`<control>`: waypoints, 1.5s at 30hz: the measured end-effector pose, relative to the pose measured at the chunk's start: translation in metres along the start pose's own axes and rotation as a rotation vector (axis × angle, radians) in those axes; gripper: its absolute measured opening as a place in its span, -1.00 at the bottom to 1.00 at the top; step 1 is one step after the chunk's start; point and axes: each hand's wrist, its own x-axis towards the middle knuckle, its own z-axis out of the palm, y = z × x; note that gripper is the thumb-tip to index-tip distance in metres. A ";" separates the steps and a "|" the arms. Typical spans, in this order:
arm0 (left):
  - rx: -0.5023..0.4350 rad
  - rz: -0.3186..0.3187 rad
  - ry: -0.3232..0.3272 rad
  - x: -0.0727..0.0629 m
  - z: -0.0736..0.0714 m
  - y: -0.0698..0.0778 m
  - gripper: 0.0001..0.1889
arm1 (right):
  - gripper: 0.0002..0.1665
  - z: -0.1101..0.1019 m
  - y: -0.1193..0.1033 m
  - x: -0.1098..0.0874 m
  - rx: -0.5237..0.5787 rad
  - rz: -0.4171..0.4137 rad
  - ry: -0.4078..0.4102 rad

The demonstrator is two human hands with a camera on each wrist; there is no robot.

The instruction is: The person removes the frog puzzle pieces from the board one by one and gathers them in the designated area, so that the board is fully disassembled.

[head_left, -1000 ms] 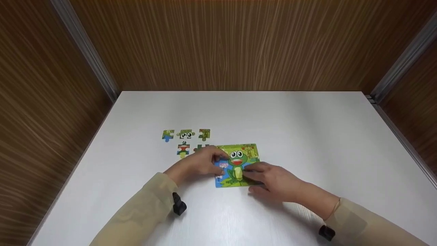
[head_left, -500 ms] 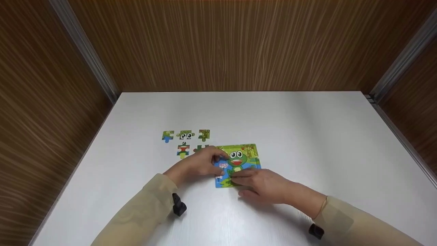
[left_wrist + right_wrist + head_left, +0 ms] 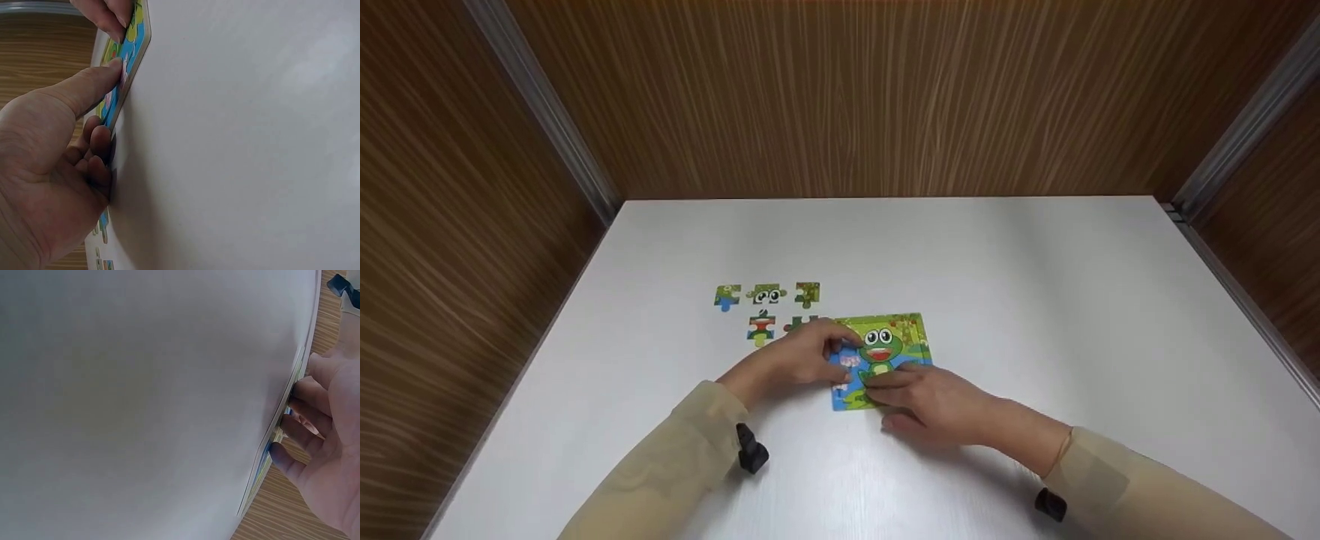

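Note:
A square frog puzzle board lies on the white table, its picture partly under both hands. My left hand holds its left side. In the left wrist view, the thumb of my left hand sits on the board's face and the other fingers curl by its edge. My right hand rests its extended fingers on the frog's lower body. In the right wrist view, the fingertips of my right hand touch the board; whether a piece lies under them is hidden.
Several loose puzzle pieces lie left of the board, among them a piece with the frog's eyes, a mouth piece and a green corner piece. One is partly covered by my left hand. A wood-grain wall stands behind the table.
My right hand has shifted left across the board, from its right side onto the frog's lower body, then stayed almost still. My left hand and the loose pieces have kept their places.

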 end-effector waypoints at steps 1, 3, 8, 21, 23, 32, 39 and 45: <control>-0.004 0.005 0.000 -0.001 0.000 0.000 -0.50 | -0.49 0.000 0.000 0.000 0.000 0.000 0.001; -0.017 0.015 0.003 -0.003 0.000 0.000 -0.50 | -0.50 0.001 -0.001 0.001 0.002 -0.001 0.005; -0.040 0.014 0.013 -0.008 0.000 0.000 -0.48 | -0.50 0.001 -0.002 0.002 0.009 0.003 0.008; -0.088 0.002 0.006 -0.009 0.000 0.001 -0.46 | -0.47 -0.001 -0.004 0.002 0.039 0.050 -0.031; -0.086 0.008 -0.001 -0.009 -0.001 0.000 -0.46 | -0.46 -0.001 -0.004 0.002 0.035 0.048 -0.029; -0.038 -0.004 0.017 -0.009 -0.003 0.002 -0.47 | -0.46 0.001 -0.003 0.000 0.030 0.027 0.000; -0.056 -0.038 0.052 -0.011 -0.008 0.002 -0.55 | -0.40 0.000 -0.004 0.000 0.073 0.092 -0.058; -0.100 -0.054 0.070 -0.014 -0.018 0.001 -0.56 | -0.40 -0.001 -0.003 -0.001 0.074 0.097 -0.062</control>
